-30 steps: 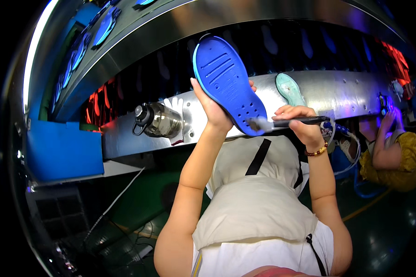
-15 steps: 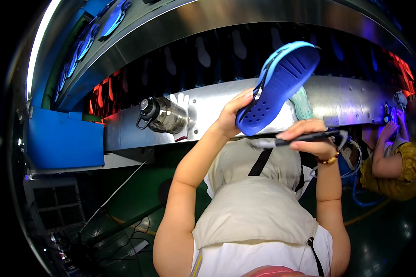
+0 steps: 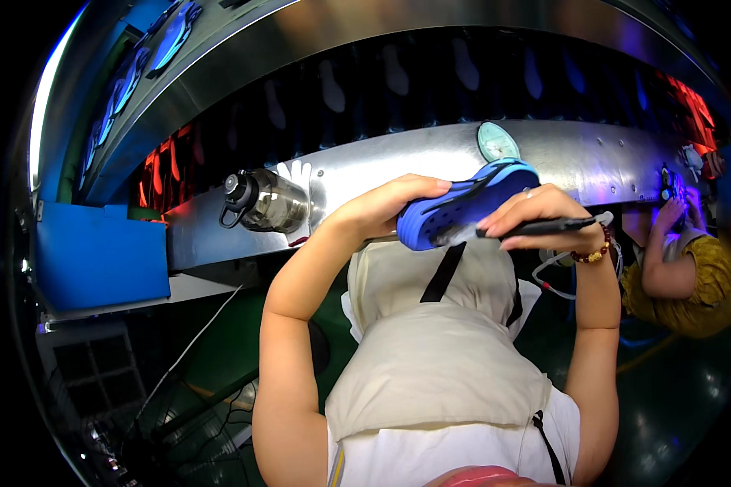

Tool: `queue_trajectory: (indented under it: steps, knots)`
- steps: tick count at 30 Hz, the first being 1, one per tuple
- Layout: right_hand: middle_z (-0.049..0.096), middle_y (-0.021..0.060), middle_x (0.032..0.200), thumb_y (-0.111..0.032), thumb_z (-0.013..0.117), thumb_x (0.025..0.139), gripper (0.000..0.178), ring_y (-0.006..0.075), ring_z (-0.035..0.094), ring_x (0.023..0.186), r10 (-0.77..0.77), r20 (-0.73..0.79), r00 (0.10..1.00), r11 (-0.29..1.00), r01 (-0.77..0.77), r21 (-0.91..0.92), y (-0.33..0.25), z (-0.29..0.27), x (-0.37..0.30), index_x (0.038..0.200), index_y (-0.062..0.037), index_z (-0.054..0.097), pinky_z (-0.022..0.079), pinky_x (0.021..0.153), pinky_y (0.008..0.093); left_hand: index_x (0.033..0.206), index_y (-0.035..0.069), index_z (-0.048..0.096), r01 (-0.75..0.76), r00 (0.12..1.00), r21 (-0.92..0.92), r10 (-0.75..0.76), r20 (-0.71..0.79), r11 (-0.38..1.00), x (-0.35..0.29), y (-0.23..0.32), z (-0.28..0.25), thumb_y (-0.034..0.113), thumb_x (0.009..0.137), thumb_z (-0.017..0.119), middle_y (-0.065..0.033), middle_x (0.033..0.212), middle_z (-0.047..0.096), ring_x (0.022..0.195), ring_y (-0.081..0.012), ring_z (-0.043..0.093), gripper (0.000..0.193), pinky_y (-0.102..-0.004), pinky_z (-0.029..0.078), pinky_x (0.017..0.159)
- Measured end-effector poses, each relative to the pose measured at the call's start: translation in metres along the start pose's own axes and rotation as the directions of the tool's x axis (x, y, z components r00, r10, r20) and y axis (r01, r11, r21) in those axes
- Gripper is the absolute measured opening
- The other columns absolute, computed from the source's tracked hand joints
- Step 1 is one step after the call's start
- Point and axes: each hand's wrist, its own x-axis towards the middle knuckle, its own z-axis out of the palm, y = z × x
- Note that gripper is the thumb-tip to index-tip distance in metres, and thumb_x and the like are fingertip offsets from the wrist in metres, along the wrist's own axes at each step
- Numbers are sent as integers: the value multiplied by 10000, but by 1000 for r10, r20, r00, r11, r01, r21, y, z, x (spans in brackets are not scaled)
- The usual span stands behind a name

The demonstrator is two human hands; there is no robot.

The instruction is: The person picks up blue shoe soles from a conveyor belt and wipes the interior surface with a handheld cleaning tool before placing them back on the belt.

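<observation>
My left hand (image 3: pixel 386 203) grips a blue shoe sole (image 3: pixel 434 213) by its left edge. The sole is tilted, with a paler blue rim and rows of small holes. In my right hand (image 3: pixel 548 213) is a brush (image 3: pixel 556 228) with a black handle, held like a pen. Its whitish tip is blurred and lies at the sole's near end, against the holed face. A pale tube runs at the back end of the handle. Beyond the sole, a pale green sole-shaped piece (image 3: pixel 497 141) rests on the metal ledge (image 3: pixel 382 162), partly hidden.
A clear bottle with a black lid (image 3: pixel 264 200) stands left on the ledge, beside a white glove (image 3: pixel 298 180). Dark sole shapes hang beyond the ledge. More blue soles (image 3: pixel 122 85) sit upper left, above a blue box (image 3: pixel 97 247). Another person (image 3: pixel 678 268) works at the right.
The sole has come lower and tilted flatter in my left hand. My right hand has moved up and slightly left, bringing the brush tip from below the sole onto its near end.
</observation>
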Motion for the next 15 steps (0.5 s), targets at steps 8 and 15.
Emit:
queue_trajectory:
  steps: [8, 15]
  knots:
    - [640, 159, 893, 15, 704, 652, 196, 243, 619, 880, 71, -132, 989, 997, -75, -22, 0, -2, -8, 838, 17, 641, 487, 795, 318, 1150, -11, 485, -8, 1000, -79, 8, 1, 997, -14, -6, -14, 380, 808, 466, -206, 1039, 561, 844, -308, 599, 519, -453, 521, 674]
    - [629, 145, 949, 4, 683, 681, 195, 234, 610, 892, 258, -311, 915, 965, -227, 133, 10, -2, -20, 872, 6, 643, 488, 797, 320, 1121, -31, 487, -100, 995, -164, 98, -20, 982, -22, -9, -29, 365, 818, 457, -214, 982, 576, 788, -312, 609, 499, -452, 527, 618]
